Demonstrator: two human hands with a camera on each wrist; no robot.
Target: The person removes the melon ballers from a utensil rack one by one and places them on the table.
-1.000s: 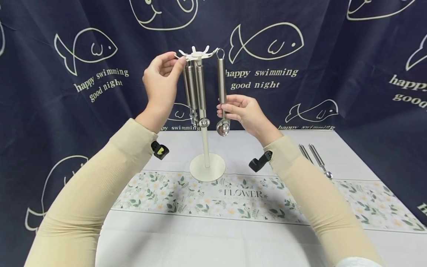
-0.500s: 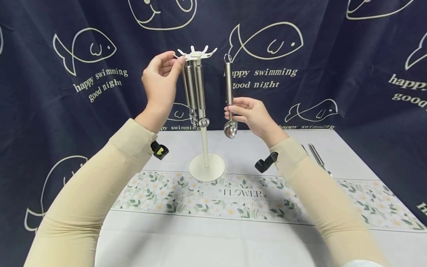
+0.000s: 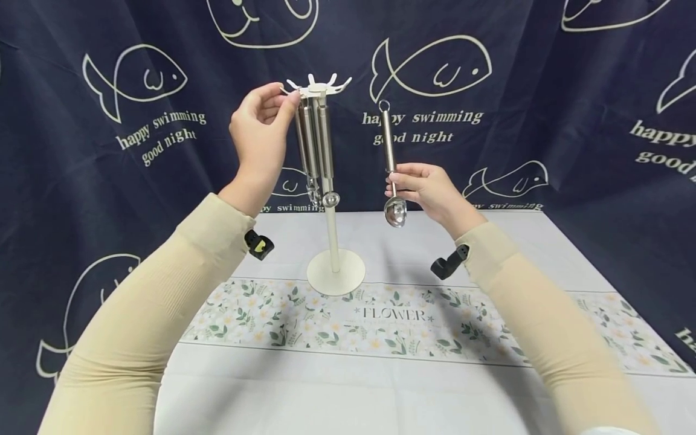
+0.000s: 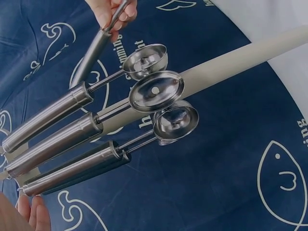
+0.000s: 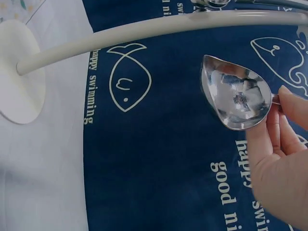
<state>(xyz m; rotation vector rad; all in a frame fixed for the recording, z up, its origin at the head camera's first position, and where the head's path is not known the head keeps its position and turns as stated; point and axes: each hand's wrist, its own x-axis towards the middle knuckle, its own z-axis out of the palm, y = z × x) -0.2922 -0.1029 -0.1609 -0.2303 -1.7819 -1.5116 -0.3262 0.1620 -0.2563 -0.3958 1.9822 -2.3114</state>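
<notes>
A white stand (image 3: 334,232) with a round base and a ring of hooks at its top stands upright in the head view. My left hand (image 3: 261,124) pinches one of the hooks (image 3: 289,92) on its left side. Several steel scoops (image 4: 156,91) hang from the hooks by their handles, bowls down, clearest in the left wrist view. Away to the right of the stand, my right hand (image 3: 426,187) holds an ice cream scoop (image 3: 395,211) by its neck. Its ringed handle points up and its bowl, pointed at the tip in the right wrist view, faces down, touching nothing else.
The stand rests on a white-covered table (image 3: 272,386), at the back edge of a flowered strip (image 3: 239,314). A dark blue curtain (image 3: 505,127) with fish drawings hangs close behind. My right sleeve (image 3: 549,320) covers part of the table's right side.
My right hand has taken the ice cream scoop off a hook and moved it right and slightly down, tilting it. My left hand stays on the stand. The utensils on the right became hidden behind my arm.
</notes>
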